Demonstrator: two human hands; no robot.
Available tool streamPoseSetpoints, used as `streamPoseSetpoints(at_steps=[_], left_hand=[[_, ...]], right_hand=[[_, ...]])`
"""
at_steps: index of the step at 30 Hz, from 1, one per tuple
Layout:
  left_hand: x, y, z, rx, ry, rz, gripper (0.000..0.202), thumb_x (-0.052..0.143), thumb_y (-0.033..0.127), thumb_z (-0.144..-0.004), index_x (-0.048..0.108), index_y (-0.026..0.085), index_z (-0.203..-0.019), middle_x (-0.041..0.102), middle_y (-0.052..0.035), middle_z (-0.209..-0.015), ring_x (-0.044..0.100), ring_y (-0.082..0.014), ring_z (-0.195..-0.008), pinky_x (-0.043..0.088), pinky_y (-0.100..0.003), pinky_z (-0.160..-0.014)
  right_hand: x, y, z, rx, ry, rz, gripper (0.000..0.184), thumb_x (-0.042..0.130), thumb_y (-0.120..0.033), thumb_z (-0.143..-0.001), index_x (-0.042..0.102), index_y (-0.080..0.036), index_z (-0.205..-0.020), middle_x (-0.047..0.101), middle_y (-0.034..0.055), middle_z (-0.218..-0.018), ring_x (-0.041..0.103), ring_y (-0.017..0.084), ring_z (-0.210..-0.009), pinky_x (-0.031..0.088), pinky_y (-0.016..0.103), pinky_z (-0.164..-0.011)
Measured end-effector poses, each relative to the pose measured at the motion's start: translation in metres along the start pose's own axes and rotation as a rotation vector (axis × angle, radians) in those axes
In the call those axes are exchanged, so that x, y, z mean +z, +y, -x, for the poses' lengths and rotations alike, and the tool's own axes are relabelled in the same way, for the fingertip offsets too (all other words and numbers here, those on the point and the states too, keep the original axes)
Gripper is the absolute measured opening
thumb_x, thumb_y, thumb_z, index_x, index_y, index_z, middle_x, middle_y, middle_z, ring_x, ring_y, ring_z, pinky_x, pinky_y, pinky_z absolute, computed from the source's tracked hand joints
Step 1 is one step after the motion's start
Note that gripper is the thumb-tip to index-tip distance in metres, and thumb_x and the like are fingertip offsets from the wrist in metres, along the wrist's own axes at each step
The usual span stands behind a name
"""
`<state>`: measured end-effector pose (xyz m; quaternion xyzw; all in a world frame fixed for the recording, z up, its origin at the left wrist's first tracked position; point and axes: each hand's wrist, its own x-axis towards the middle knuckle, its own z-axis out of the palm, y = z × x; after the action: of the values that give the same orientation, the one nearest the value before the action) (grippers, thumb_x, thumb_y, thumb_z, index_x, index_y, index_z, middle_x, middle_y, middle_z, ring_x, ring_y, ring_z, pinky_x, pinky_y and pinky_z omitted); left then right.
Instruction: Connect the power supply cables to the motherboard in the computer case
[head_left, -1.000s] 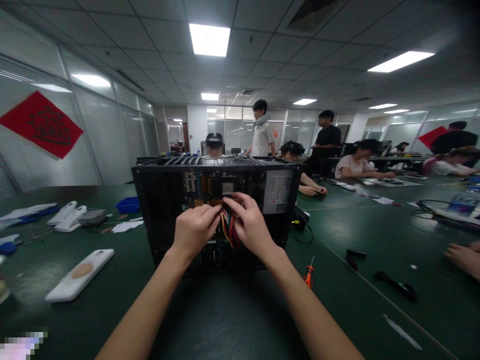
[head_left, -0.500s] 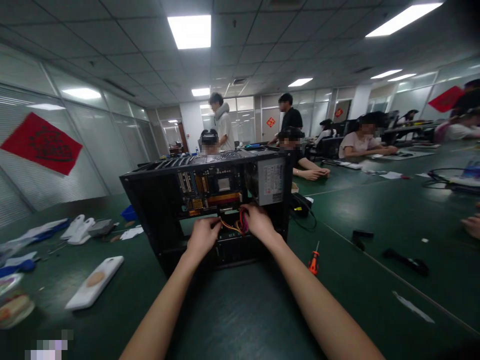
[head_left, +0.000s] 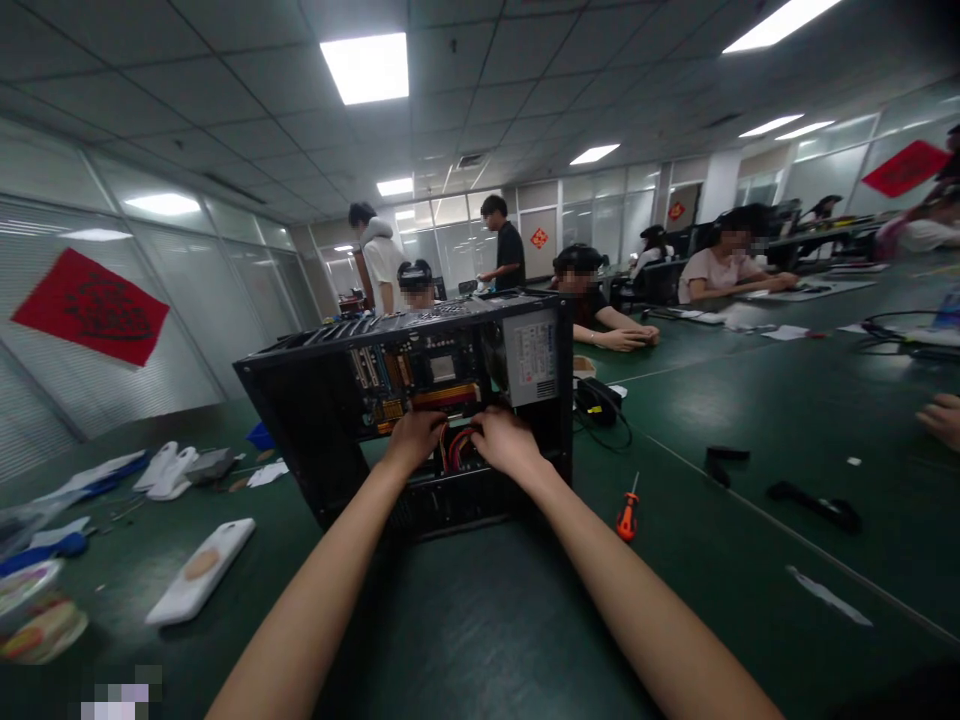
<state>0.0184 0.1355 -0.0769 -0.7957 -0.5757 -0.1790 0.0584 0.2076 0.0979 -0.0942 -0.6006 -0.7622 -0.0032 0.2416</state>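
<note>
Left hand: I see the left hand (head_left: 415, 440) reaching into the open side, its fingers bent and their tips at the left edge of the cables; the back of the hand hides the thumb, so I cannot tell if it pinches them.
Right hand: the right hand (head_left: 508, 440) has its fingertips drawn together, pinching the same cables from their right side.
Cables: the coloured cables (head_left: 455, 452), with red and yellow wires, hang in a loop between the two hands.
Computer case: the black computer case (head_left: 469, 505) stands on the green table (head_left: 480, 620), around both hands, with its open side toward the person.
Circuit board: the circuit board (head_left: 384, 378) is inside, just above the left hand.
Power supply: the power supply (head_left: 534, 358), grey with a label, sits above the right hand.
Screwdriver: to the right of the right hand lies an orange screwdriver (head_left: 628, 512), outside the case.
Adapter: a black adapter (head_left: 598, 400) with its cord is near the case, also right of the right hand.
White device: the white device (head_left: 202, 572) with a round tan spot lies flat, well apart from the left hand, on its left.
</note>
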Motion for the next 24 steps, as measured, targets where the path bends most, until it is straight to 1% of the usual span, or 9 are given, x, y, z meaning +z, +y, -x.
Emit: streamPoseSetpoints(at_steps=[3,7,12,16,20,24], left_hand=[[0.0007,-0.0006,0.0005,-0.010,0.009,-0.009,0.030,0.060,0.033,-0.094,0.074,0.029,-0.119,0.076,-0.0031,-0.115,0.069,-0.0243,-0.108,0.051,-0.031,-0.090],[0.0000,-0.0014,0.0002,-0.058,0.020,0.005,0.030,0.062,0.035,-0.092,0.074,0.032,-0.119,0.076,-0.0010,-0.115,0.069,-0.0249,-0.109,0.052,-0.031,-0.088],[0.0022,-0.0043,-0.0006,-0.047,0.016,0.026,0.030,0.062,0.034,-0.092,0.075,0.030,-0.119,0.074,-0.0014,-0.118,0.068,-0.0221,-0.108,0.052,-0.029,-0.090],[0.0036,-0.0054,-0.0004,-0.057,0.018,0.039,0.030,0.063,0.033,-0.092,0.075,0.029,-0.119,0.074,-0.0018,-0.116,0.068,-0.0218,-0.108,0.051,-0.028,-0.092],[0.0044,-0.0057,-0.0005,-0.041,0.017,0.028,0.028,0.064,0.033,-0.091,0.076,0.030,-0.116,0.075,-0.0017,-0.115,0.068,-0.0217,-0.107,0.052,-0.027,-0.090],[0.0054,-0.0050,-0.0002,-0.102,0.013,-0.023,0.031,0.063,0.038,-0.091,0.076,0.032,-0.118,0.076,-0.0024,-0.115,0.069,-0.0244,-0.107,0.053,-0.030,-0.088]], right_hand=[[-0.0004,-0.0018,-0.0006,-0.004,-0.019,0.009,0.029,0.051,-0.032,-0.094,0.069,-0.024,-0.116,0.065,0.0086,-0.117,0.066,0.023,-0.100,0.050,0.031,-0.081],[-0.0013,-0.0023,-0.0016,-0.010,-0.024,0.005,0.028,0.053,-0.033,-0.093,0.071,-0.024,-0.113,0.066,0.0085,-0.114,0.066,0.023,-0.100,0.050,0.030,-0.078],[-0.0010,-0.0017,-0.0030,-0.030,-0.039,0.010,0.027,0.054,-0.033,-0.092,0.071,-0.022,-0.110,0.067,0.0089,-0.111,0.066,0.024,-0.099,0.050,0.031,-0.077],[-0.0005,-0.0015,-0.0031,-0.035,-0.029,0.020,0.026,0.054,-0.033,-0.092,0.072,-0.022,-0.108,0.068,0.0088,-0.111,0.067,0.024,-0.098,0.050,0.030,-0.076],[-0.0012,-0.0017,-0.0027,-0.046,-0.031,0.021,0.025,0.054,-0.033,-0.092,0.072,-0.021,-0.106,0.068,0.0089,-0.110,0.067,0.024,-0.098,0.050,0.030,-0.075],[-0.0027,-0.0020,-0.0023,-0.044,-0.045,0.014,0.026,0.054,-0.033,-0.093,0.072,-0.022,-0.108,0.068,0.0092,-0.111,0.066,0.024,-0.099,0.050,0.031,-0.076]])
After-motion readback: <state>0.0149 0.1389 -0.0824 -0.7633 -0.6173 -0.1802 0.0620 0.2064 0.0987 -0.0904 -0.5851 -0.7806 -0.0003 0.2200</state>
